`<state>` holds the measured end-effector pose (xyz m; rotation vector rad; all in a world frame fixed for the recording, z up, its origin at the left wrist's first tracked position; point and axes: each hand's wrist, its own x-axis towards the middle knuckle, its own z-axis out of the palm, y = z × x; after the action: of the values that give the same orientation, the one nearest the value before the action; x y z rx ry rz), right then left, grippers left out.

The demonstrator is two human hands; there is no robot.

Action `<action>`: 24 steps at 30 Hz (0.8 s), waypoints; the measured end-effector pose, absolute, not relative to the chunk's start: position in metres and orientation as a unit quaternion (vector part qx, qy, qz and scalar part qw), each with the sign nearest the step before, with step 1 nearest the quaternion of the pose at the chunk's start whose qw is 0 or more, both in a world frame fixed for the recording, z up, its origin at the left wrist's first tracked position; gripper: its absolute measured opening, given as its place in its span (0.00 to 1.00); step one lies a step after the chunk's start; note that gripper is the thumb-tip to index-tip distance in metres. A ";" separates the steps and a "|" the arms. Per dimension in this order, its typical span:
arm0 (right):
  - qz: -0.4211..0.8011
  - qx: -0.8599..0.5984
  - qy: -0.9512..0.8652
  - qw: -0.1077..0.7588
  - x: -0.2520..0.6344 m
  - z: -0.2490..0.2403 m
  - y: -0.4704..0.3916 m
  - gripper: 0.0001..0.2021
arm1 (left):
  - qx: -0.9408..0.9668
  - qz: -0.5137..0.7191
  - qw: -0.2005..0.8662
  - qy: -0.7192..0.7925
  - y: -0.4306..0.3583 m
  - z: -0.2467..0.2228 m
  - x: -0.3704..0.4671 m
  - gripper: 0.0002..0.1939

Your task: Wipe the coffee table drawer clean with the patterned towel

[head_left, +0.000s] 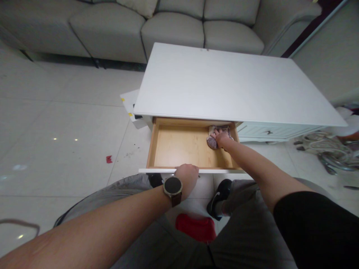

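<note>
A wooden drawer (179,147) is pulled out from under the white table top (235,86). My left hand (187,175), with a watch (172,186) on its wrist, is closed over the middle of the drawer's white front edge; its fingertips are hidden. Inside the drawer, at the right back corner, my right hand (221,138) presses on a crumpled purple-brown and white cloth (213,143). The fingers of that hand lie bent over the cloth, which touches the drawer's bottom.
A grey sofa (174,33) runs behind the table. A closed drawer (269,131) is at the right. On the floor lie a red object (196,228) between my feet, a red scrap (109,159) at left, and bundled cords or hoses (322,149) at right.
</note>
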<state>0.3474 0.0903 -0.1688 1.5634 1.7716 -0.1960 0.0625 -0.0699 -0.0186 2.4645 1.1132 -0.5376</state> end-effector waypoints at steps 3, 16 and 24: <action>-0.063 0.604 0.692 0.390 0.346 -0.167 0.090 0.57 | 0.881 -0.187 0.188 0.392 -0.070 -0.020 0.062 0.15; -0.053 0.595 0.695 0.401 0.344 -0.162 0.088 0.56 | 0.888 -0.177 0.175 0.386 -0.071 -0.024 0.061 0.14; -0.066 0.606 0.697 0.378 0.347 -0.168 0.089 0.55 | 0.885 -0.182 0.181 0.389 -0.071 -0.020 0.061 0.14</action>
<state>0.3468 0.0887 -0.1676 1.5485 1.7803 -0.1681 0.0614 -0.0710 -0.0195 2.4995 1.0982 -0.5147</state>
